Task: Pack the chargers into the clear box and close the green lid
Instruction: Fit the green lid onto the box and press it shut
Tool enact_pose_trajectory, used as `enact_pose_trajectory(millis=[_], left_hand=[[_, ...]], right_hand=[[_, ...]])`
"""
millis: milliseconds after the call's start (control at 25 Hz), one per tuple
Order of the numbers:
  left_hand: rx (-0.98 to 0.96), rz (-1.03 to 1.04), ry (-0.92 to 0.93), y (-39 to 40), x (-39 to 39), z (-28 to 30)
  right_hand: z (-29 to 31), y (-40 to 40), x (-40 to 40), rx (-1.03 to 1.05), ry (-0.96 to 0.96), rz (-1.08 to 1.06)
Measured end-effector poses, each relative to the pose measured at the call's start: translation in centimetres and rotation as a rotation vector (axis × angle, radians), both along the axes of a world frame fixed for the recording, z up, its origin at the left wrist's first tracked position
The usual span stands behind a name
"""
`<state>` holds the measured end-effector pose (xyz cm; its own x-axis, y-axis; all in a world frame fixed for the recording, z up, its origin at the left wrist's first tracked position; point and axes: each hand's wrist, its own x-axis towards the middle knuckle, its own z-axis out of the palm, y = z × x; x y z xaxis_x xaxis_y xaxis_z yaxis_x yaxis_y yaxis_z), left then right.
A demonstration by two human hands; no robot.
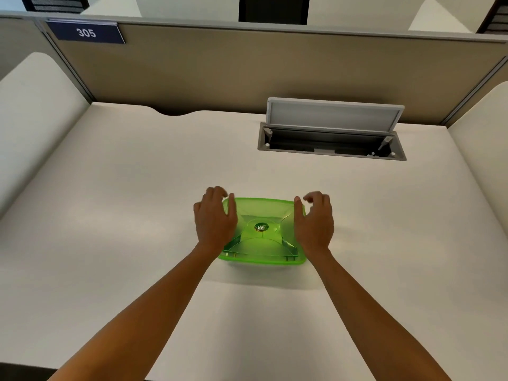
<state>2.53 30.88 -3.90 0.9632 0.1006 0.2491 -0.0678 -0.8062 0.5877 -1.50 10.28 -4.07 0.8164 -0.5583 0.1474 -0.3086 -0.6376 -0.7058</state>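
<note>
The scene is bright and evenly lit from overhead, with soft, diffuse light across the matte cream-white table (137,215). The translucent green plastic lid (262,229) glows where light passes through it, with mild sheen on its raised ribs. A faint, soft-edged shadow lies on the table just in front of the lid, nearer the camera, and fainter ones spread beside it. Fingertips of both hands at the lid's far corners are slightly blurred. Wide-angle distortion bends the beige partition wall (192,70) behind the lid, bowing its top rail. Detail overall is a little soft.
</note>
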Motion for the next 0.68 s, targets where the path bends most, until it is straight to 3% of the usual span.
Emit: enact_pose_trajectory(millis=[80, 200, 440, 680], left_hand=[[0.207, -0.214, -0.077, -0.7, -1.5, -0.8], [0.231, -0.305, 0.086, -1.4, -3.6, -1.6], [0.316, -0.413, 0.156, -0.7, -3.8, -2.0], [0.269, -0.394, 0.145, -0.8, -3.8, -1.9]], right_hand=[[0.1, 1.4, -0.8, -0.218, -0.071, 0.267], [-0.7, 4.1, -2.5, -0.245, 0.059, 0.490], [-1.2, 4.5, -2.9, -0.368, 0.180, 0.554], [-1.2, 4.7, -2.8, -0.368, 0.197, 0.538]])
